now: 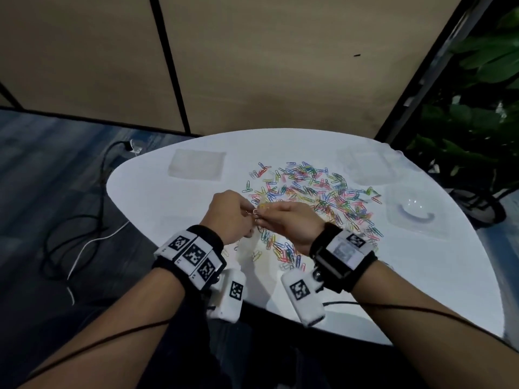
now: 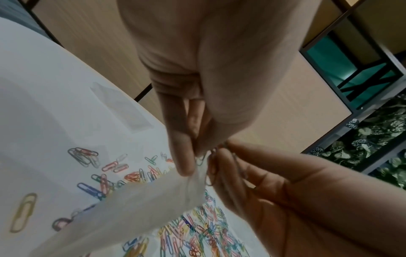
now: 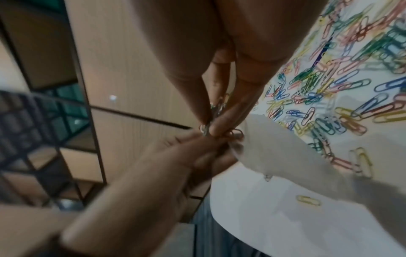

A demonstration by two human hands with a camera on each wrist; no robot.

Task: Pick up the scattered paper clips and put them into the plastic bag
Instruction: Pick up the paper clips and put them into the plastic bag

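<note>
Many coloured paper clips [image 1: 311,189] lie scattered over the white round table [image 1: 157,197]. My two hands meet just above the table, near the left edge of the pile. My left hand [image 1: 250,217] pinches the top edge of a clear plastic bag [image 2: 142,208], which hangs down toward the table. In the right wrist view the bag [image 3: 296,153] covers some clips. My right hand [image 1: 263,214] pinches a small bunch of paper clips [image 3: 214,113] right at the bag's mouth, touching the left fingers. The same bunch [image 2: 211,175] shows in the left wrist view.
A flat stack of clear bags [image 1: 196,165] lies at the table's far left. Clear plastic containers [image 1: 412,211] stand at the right edge. Cables [image 1: 84,234] run over the floor on the left. A potted plant [image 1: 483,130] stands beyond the table on the right.
</note>
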